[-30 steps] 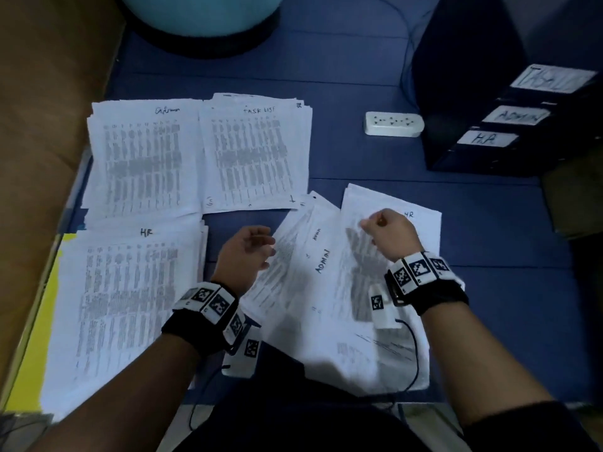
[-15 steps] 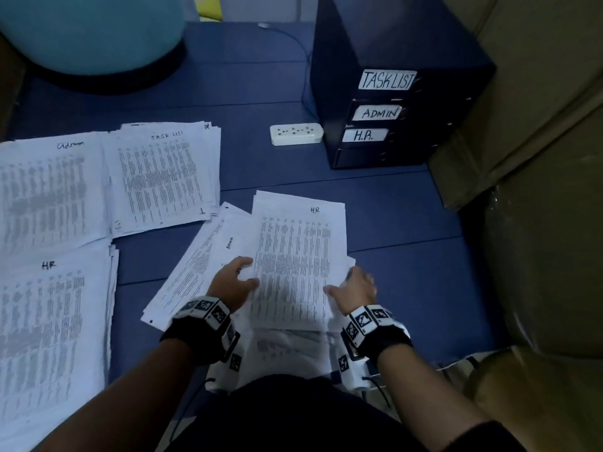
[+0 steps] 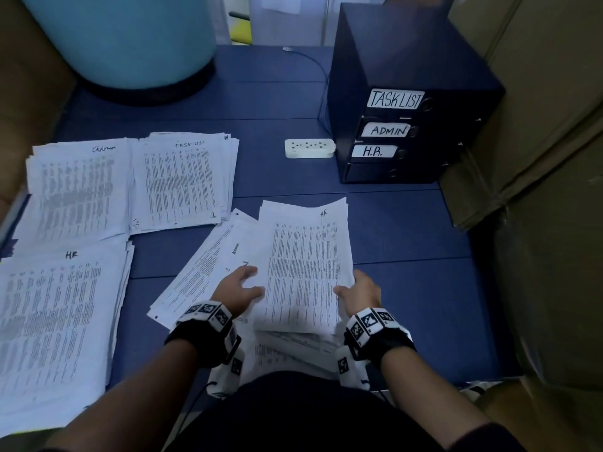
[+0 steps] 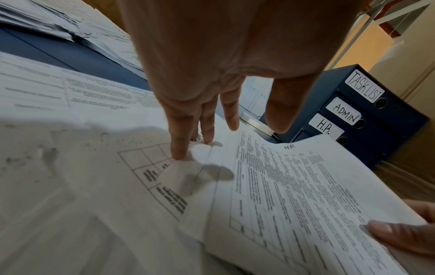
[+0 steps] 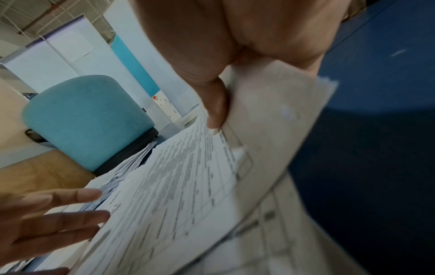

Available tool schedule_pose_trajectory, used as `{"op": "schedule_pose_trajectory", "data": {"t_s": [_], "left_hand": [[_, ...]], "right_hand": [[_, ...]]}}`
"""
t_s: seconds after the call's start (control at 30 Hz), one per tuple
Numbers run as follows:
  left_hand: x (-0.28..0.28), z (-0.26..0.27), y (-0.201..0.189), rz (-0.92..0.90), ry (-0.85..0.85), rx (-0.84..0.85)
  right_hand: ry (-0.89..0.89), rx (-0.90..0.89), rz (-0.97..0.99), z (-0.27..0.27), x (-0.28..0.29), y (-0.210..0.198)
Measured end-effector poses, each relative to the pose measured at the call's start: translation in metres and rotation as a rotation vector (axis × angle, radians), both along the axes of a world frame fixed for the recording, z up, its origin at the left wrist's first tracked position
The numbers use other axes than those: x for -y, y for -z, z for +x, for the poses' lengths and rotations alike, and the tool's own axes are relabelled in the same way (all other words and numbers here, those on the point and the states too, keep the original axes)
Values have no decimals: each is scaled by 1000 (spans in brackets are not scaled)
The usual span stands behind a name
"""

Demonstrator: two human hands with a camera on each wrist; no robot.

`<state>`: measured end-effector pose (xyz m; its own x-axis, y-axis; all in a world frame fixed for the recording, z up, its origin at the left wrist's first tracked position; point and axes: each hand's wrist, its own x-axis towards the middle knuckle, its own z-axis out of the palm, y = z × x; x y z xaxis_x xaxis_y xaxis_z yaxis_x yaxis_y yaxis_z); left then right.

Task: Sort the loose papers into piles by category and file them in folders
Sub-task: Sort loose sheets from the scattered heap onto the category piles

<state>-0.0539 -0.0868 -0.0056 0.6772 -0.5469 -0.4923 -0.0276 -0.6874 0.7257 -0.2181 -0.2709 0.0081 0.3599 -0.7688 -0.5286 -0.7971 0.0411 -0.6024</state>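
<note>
HR sheet [image 3: 305,265] sits on top of the loose fan of papers [image 3: 208,265] directly in front of the person, mid-mat. Right hand [image 3: 360,293] pinches its lower right edge, thumb on top, fingers underneath; wrist view shows that edge lifted clear of the sheets below. Left hand [image 3: 236,288] is spread wide, fingers straight, holding nothing; fingertips [image 4: 177,152] press down on the sheets just left of the HR sheet's left edge.

The fan spills out to the left and toward the person, one sheet marked Admin visible under the HR sheet.

Sorted piles, all to the left: HR pile [image 3: 55,327] at near left, Admin pile [image 3: 78,187] behind it, Task List pile [image 3: 182,181] just right of the Admin one. Pile edges are ragged, the Task List pile's right edge fanned. A strip of bare blue mat [image 3: 408,272] separates the fan from the piles; wider open mat lies right of the HR sheet.

Folder box [image 3: 401,102] stands at far right with spines labelled TASKLIST, ADMIN, H.R., well apart from the hands. A white power strip [image 3: 309,148] lies just left of its base. Teal stool [image 3: 120,40] at far left; cardboard [image 3: 538,158] borders the mat's right edge.
</note>
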Motion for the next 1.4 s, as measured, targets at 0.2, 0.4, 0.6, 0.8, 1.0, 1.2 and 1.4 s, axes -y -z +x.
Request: {"op": "schedule_pose_trajectory", "data": {"t_s": [0.2,0.4,0.6,0.8,1.0,1.2,1.4], "left_hand": [[0,-1,0,7,-24,-30],[1,1,-4,-44,-76,-43],[18,2,-28,-218,-255,-195],[20,12,-30,-231,-318,-71],[-11,28,-33,-133,-498,240],[-44,47,-28,-59,-604,347],[-51,48,-22,-73,-616,316]], "right_hand": [[13,-30,-1,-13,15,7],[9,93,-137,-28,36,-15],[30,496,163,-18,34,-26],[-45,532,296,-3,24,-4],[-42,176,33,-2,21,22],[-150,-138,-143,-2,8,32],[-76,-88,-123,2,5,24]]}}
